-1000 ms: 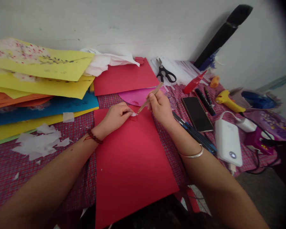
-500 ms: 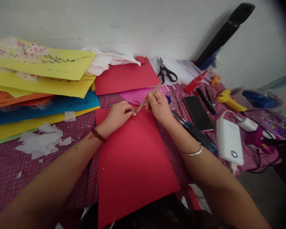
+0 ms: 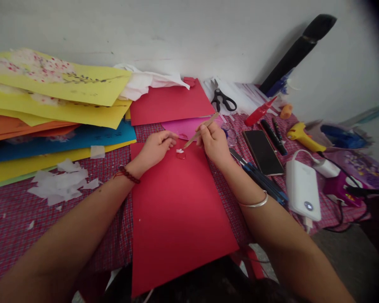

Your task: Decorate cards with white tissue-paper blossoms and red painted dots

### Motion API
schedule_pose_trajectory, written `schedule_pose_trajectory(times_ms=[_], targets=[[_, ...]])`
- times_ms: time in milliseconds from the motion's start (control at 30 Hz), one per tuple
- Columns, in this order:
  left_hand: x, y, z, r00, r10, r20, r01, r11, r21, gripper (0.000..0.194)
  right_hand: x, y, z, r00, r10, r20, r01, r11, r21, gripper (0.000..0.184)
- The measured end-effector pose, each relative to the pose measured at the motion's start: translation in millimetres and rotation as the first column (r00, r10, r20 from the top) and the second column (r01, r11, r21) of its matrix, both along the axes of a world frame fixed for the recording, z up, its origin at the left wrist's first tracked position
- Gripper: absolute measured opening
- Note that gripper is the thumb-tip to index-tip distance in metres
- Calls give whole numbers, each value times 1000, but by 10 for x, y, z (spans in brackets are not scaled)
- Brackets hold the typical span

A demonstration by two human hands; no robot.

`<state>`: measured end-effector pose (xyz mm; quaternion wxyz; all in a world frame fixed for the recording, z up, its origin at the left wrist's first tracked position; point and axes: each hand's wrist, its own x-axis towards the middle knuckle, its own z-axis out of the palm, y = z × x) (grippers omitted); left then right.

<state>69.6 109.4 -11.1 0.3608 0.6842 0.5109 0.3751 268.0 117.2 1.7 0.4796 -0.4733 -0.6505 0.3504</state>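
Observation:
A large red paper sheet (image 3: 180, 210) lies in front of me, with a wet-looking patch of glue (image 3: 181, 155) near its far end. Beside that patch a small white paper scrap (image 3: 180, 150) rests on the sheet. My right hand (image 3: 213, 141) pinches a flat wooden stick (image 3: 194, 138), whose lower tip reaches down at the scrap. To the left, my left hand (image 3: 158, 147) hovers over the sheet's far left edge; its fingers are loosely bent, apart, with nothing visible in them.
Torn white paper pieces (image 3: 61, 183) lie left, below stacked coloured sheets (image 3: 91, 88). Scissors (image 3: 222, 99) and another red sheet (image 3: 173, 103) are at the back. On the right are a phone (image 3: 263, 151), markers (image 3: 273, 136), a red glue bottle (image 3: 260, 111), a yellow glue gun (image 3: 305, 136) and a white power bank (image 3: 303, 185).
My left fingers have let go of the white scrap and drawn back up and left. The scrap now sits on the red sheet. The stick stays in my right hand.

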Motion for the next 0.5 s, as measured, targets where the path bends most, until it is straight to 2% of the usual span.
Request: schedule_pose_trajectory(times_ms=[67,133,200,267,333,400,500], targets=[[-71,-34,111,985,65,159,-56,997,-58,25,2,25,-26,1000,-9,-30,9,1000,-9,39],[-226,-111,316,966,115,233,-118,993,-2,26,9,54,-52,993,-37,-108,34,999,-29,36],[-467,-234,583,963,160,218,-185,978,97,22,22,81,-71,972,-85,-220,73,995,-63,32],[-761,-391,832,955,263,140,-286,941,183,15,41,103,-78,929,-137,-344,104,988,-113,26],[-1064,-555,980,935,356,5,-349,915,203,11,62,116,-74,877,-173,-449,99,978,-183,21],[-1328,-687,990,894,411,-181,-378,906,188,8,78,114,-61,833,-188,-521,67,968,-242,19],[-1570,-775,818,756,372,-539,-351,925,146,15,79,80,-32,799,-176,-575,10,960,-280,16]])
